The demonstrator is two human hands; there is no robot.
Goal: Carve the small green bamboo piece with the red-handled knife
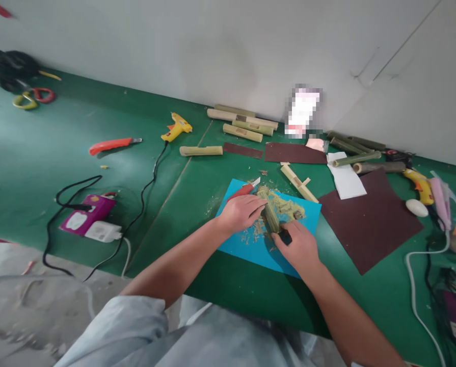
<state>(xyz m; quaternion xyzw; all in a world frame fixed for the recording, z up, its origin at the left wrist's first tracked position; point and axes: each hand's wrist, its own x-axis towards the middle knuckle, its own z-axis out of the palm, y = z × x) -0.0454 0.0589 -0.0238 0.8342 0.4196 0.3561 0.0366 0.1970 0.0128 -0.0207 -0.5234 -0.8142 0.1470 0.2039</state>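
A short green bamboo piece (271, 216) is held low over a blue sheet (235, 244). My left hand (241, 211) has its fingers closed together against the upper left side of the bamboo. At the lower end, my right hand (298, 244) pinches it between thumb and fingers; something dark shows under those fingers, too unclear to name. A red utility knife (243, 191) with its blade out lies just beyond my left hand. Bamboo shavings (291, 208) are scattered over the sheet around the piece.
Cut bamboo pieces (243, 132) lie near the wall. A yellow glue gun (177, 127), an orange utility knife (115, 145) and a purple power strip (88, 214) with cords are on the left. Brown sandpaper (369, 219) and a second glue gun (421, 186) are on the right.
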